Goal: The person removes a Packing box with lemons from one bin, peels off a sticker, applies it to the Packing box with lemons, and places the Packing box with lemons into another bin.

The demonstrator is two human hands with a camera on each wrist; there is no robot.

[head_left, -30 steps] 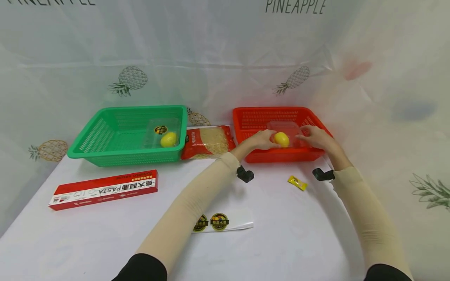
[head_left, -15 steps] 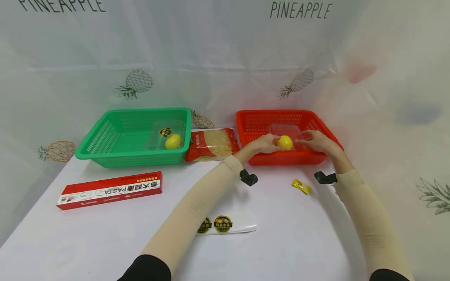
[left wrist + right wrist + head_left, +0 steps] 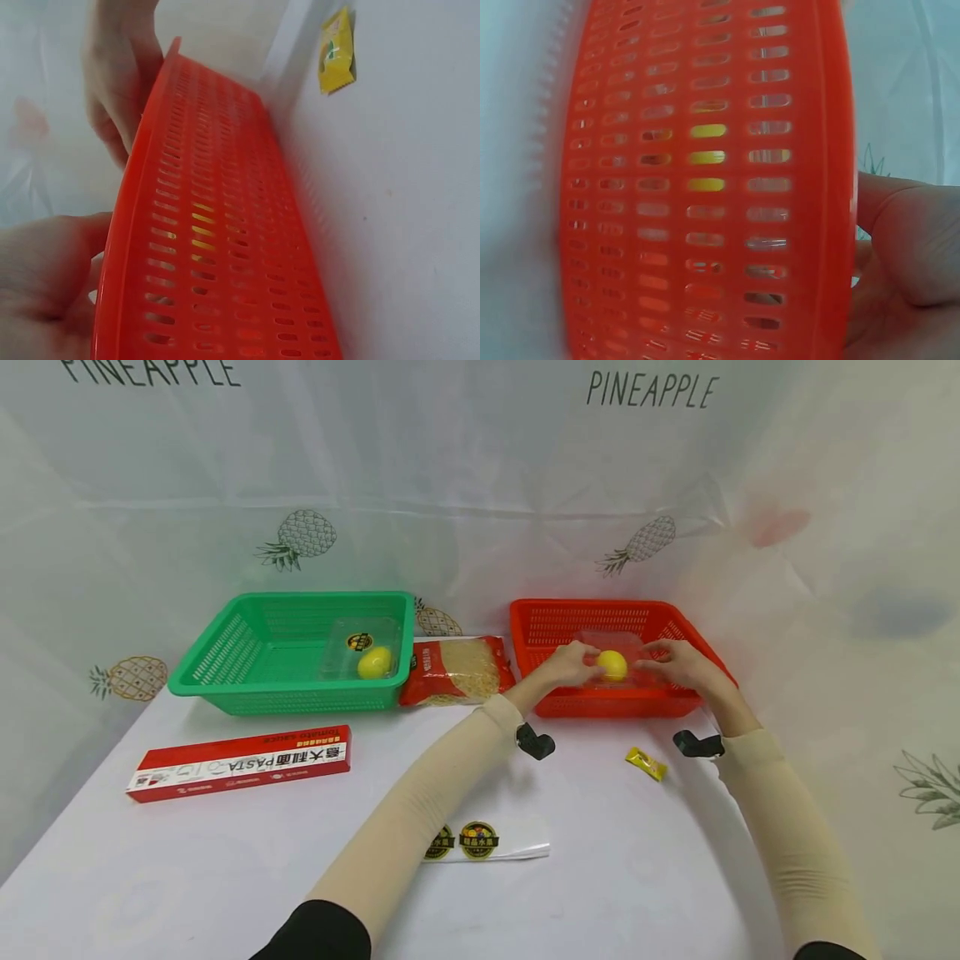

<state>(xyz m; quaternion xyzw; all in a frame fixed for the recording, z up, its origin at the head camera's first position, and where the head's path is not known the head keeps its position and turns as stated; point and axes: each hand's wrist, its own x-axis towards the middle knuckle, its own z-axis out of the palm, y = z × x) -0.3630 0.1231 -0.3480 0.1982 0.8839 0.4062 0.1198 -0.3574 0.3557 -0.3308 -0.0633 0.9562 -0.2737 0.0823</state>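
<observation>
Both hands reach over the front rim of the red basket [image 3: 622, 703]. Inside it lies a clear plastic box [image 3: 592, 637], with a yellow lemon [image 3: 612, 666] at its front part. My left hand [image 3: 567, 667] grips the box at its left side, fingertips close to the lemon. On the opposite side my right hand [image 3: 684, 667] grips the box with curved fingers. In the left wrist view the basket wall [image 3: 202, 217] hides most of the fingers. Yellow shows through the slots there, and the lemon [image 3: 707, 157] also shows through slots in the right wrist view.
A green basket [image 3: 300, 697] holds another clear box [image 3: 341, 643] with a lemon [image 3: 375, 662]. Between the baskets lies a noodle bag [image 3: 457, 670]. A pasta box [image 3: 240, 764], a yellow wrapped candy [image 3: 647, 764] and a white sheet with round labels [image 3: 517, 842] lie in front.
The head view has shifted slightly, so everything sits a little lower and further right. Both hands have moved slightly left relative to the red basket; the box and lemon stay put in it.
</observation>
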